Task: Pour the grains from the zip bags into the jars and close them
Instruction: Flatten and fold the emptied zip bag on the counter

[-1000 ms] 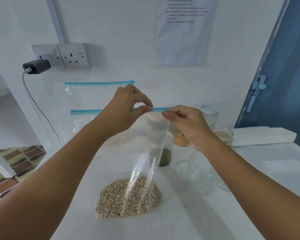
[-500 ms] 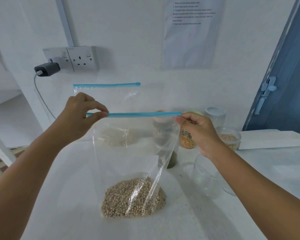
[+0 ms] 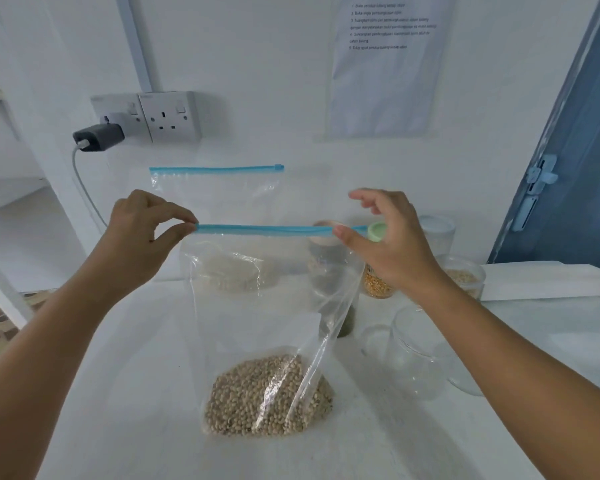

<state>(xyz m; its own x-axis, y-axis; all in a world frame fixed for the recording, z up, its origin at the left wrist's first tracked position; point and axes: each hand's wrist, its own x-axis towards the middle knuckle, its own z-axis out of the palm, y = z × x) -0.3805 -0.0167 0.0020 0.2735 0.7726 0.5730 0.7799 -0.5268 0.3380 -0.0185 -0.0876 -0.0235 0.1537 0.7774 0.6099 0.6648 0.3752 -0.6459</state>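
A clear zip bag with a blue zip strip stands upright on the white table, pale beans heaped in its bottom. My left hand pinches the strip's left end between thumb and forefinger. My right hand holds the strip's right end, thumb against it and the other fingers lifted. An empty clear jar lies beside the bag under my right forearm. A second zip bag with pale grain leans on the wall behind.
Several jars stand at the back right: one with yellow corn and a green lid, one with pale grain, a lidded one, and one behind the bag. A white box lies right. A charger hangs from the wall socket.
My left hand has slid left along the blue strip from the middle to its left end. My right hand stays at the right end, its fingers now lifted.
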